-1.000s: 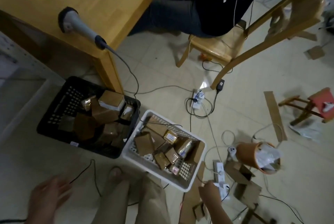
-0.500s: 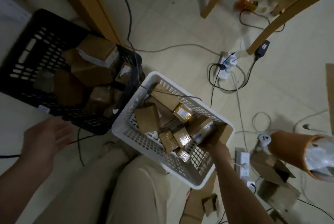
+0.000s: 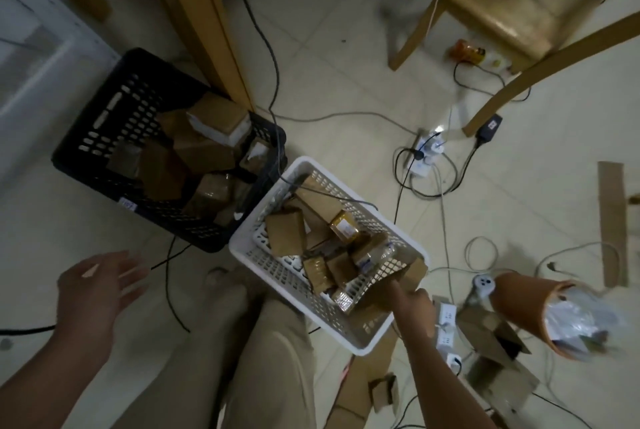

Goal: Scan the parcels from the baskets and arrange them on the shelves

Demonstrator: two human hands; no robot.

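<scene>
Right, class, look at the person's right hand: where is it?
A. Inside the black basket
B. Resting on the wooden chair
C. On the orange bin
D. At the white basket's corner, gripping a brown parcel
D: the right hand reaches over the rim of the white basket and grips a brown parcel at its corner, well away from the black basket.

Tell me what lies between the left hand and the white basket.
Head view: between left hand and white basket lie a black cable, then the person's own foot.
</scene>
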